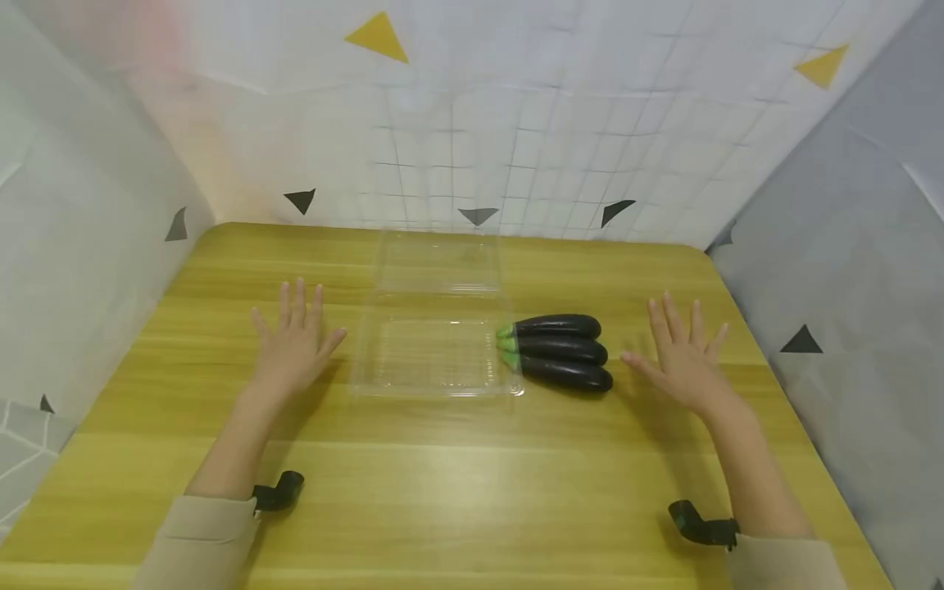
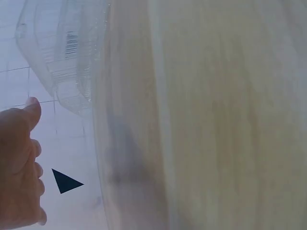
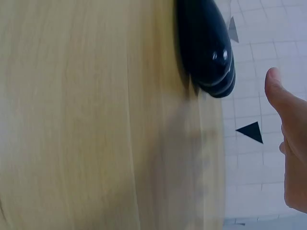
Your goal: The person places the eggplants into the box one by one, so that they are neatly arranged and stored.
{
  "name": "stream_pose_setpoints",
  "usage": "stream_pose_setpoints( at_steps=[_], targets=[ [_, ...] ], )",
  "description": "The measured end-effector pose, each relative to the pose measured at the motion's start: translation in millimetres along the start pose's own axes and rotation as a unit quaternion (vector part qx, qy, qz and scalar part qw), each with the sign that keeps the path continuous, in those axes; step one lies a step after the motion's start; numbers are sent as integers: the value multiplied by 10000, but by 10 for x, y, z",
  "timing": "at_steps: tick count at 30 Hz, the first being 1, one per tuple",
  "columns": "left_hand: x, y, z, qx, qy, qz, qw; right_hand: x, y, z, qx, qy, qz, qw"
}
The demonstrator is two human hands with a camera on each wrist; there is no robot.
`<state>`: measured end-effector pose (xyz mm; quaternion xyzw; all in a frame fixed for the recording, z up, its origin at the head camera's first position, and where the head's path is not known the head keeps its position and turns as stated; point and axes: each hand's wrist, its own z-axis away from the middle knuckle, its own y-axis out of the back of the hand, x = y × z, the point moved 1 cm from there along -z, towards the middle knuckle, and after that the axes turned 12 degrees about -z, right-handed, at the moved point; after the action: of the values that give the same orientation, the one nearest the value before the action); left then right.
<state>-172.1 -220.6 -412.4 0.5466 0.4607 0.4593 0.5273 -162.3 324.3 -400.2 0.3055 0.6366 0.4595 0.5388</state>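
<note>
Three dark purple eggplants with green stems lie side by side on the wooden table, stems toward the left. Their stem ends overlap the right edge of a clear plastic clamshell box, whose lid is folded back toward the wall. To the left of the box, my left hand is spread and holds nothing. My right hand is likewise spread, right of the eggplants, its thumb nearest their rounded ends. In the right wrist view the eggplants appear end-on, apart from the thumb.
The wooden table reaches back to a pale wall with grid lines and black and yellow triangles. Grey-white panels stand at the left and right. A black wrist mount sits at each sleeve cuff.
</note>
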Motion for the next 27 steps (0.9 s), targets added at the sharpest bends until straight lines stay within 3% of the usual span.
stream_pose_setpoints(
  at_steps=[8, 27],
  targets=[
    [15, 70, 71, 47, -167, -43, 9998, -145, -1, -13, 0, 164, 14, 9999],
    [98, 116, 81, -18, -499, -104, 9987, -392, 29, 4, 80, 604, 0, 9981]
  ],
)
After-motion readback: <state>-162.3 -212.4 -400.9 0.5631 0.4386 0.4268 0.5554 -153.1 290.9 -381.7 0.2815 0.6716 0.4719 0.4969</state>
